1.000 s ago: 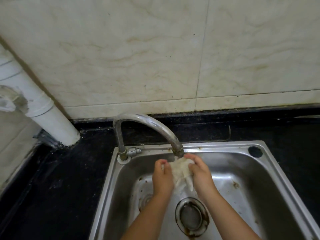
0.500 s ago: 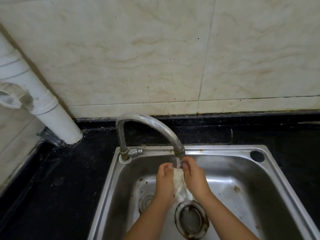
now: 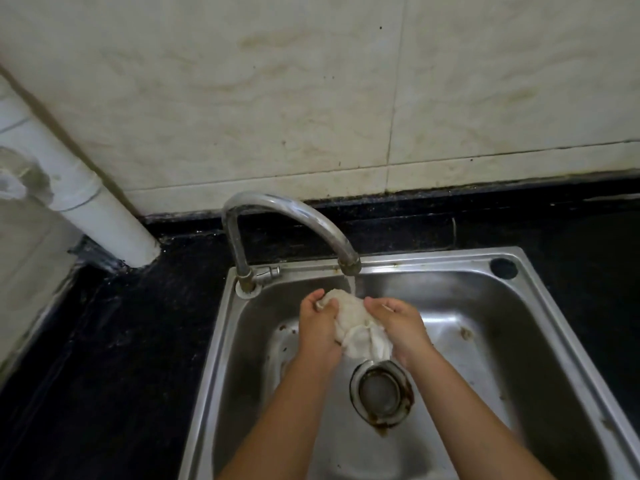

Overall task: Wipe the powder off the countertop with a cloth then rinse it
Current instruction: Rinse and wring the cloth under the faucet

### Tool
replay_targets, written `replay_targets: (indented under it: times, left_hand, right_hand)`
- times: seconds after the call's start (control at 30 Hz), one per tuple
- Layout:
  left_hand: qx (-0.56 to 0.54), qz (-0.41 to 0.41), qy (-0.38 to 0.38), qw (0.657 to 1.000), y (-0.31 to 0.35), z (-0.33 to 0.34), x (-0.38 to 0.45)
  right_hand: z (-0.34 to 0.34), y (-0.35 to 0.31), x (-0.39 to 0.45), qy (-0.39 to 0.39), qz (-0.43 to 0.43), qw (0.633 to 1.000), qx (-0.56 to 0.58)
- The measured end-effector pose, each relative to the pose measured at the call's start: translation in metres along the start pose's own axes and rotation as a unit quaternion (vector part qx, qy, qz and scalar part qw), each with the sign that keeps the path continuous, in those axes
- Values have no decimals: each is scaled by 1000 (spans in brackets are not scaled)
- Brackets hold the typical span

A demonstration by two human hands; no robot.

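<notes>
Both hands are in over the stainless steel sink (image 3: 519, 306), and the bunched white cloth (image 3: 356, 327) sits between them, just under the spout of the curved chrome tap (image 3: 298, 216). A thin stream of water (image 3: 352, 285) drops from the spout onto the top of the cloth. The left hand (image 3: 318, 327) has its fingers curled round the cloth's upper end; the right hand (image 3: 401, 327) wraps the other side, fingers bent in against the fabric. So the cloth is gripped from both sides, its loose tail hanging towards the round rusty drain strainer (image 3: 381, 393) directly below the spout.

Risks, as I judge it: a loose corner could drag over that grimy strainer ring and pick up dirt, undoing the rinse. Hard squeezing under the stream could also splash water back across the black speckled countertop (image 3: 138, 341) left of the sink.

The count: one cloth, one tap, one sink, one strainer, two hands, one white pipe (image 3: 104, 216) left of the tap.
</notes>
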State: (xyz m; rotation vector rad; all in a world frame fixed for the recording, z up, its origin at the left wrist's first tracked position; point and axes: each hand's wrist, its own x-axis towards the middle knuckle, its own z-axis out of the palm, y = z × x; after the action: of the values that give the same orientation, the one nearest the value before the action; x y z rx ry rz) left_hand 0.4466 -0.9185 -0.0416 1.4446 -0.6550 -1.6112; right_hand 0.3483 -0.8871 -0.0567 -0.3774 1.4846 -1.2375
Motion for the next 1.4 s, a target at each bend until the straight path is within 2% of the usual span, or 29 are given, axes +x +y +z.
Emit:
replay_targets:
  times: [0.1,0.17,0.27,0.4,0.47,0.57,0.7,0.8,1.0,1.13,1.2,1.27,1.4]
  left_hand:
    - [15,-10,54,998,-6,5,-3]
    - [59,10,74,996,-11,6,-2]
    - [103,58,97,988,-13,6,0]
    - [147,138,64,977,-8,7,-8]
    - [156,150,55,975,-6,3,-8]
    - [149,126,23,980,-4,-5,1]
    - [50,91,-33,994,-2,-8,4]
    - [-21,34,-52,998,-6,-13,6]
    - [-50,-21,-50,997,-21,-14,8]
    - [-41,-164,-85,982,-30,-7,12]
    - [-114,-215,-97,965,-30,-2,17]
    - [-152,-206,-78,963,-26,4,22]
    - [-97,-147,16,984,-21,18,34]
  right_hand:
    - [7,8,2,72,-1,997,35]
    - [12,8,2,99,-2,993,60]
    - [17,5,-2,143,-40,988,38]
    - [15,2,3,184,-39,977,100]
    - [13,-2,5,137,-41,985,95]
    - [9,-7,4,-2,-38,994,99]
    - [1,-11,3,-146,-18,987,59]
    - [-6,-17,5,-160,-14,984,77]
    - [-11,-22,6,-180,-1,971,159]
    - [-13,-20,6,-213,11,962,172]
    - [-16,-21,8,-216,4,965,149]
    - [-19,-19,8,-195,-17,977,88]
    - [-15,-1,-2,-126,-68,989,-47]
